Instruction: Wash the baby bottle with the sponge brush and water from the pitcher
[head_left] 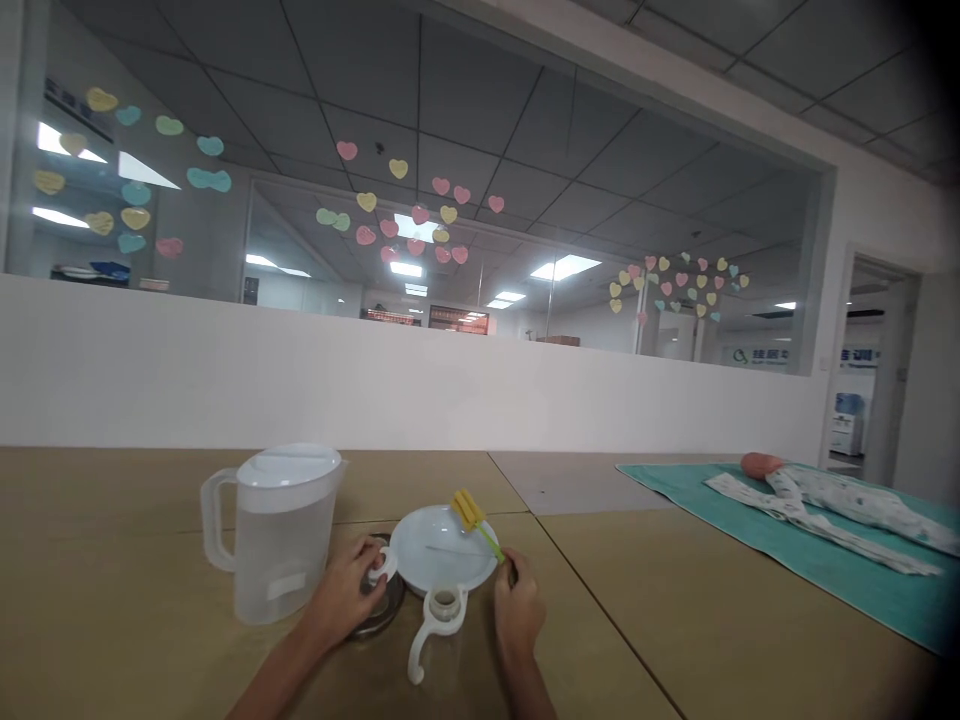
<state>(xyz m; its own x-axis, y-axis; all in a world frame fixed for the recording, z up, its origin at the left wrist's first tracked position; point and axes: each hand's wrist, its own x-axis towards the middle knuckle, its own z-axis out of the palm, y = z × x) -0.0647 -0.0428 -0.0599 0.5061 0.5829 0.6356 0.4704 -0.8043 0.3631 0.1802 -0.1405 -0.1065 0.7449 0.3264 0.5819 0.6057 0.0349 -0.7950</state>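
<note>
My right hand (519, 605) is closed around the green handle of a sponge brush (469, 510). Its yellow sponge head is raised over the far right rim of a white bowl (420, 545) with what looks like water in it. My left hand (349, 590) pinches a small white ring-shaped piece (384, 566) just left of the bowl. Under that hand lies a round dark metal dish or lid (386, 610), partly hidden. Close to the bowl's near side is a white plastic ring with a curved handle (435, 620); a short clear neck shows inside the ring.
A translucent lidded pitcher (281, 540) stands left of my left hand. On the right, a green mat (694, 497) carries a doll (761, 465) in white patterned cloth (862, 500). Behind the table rises a white wall (450, 390) with a window above.
</note>
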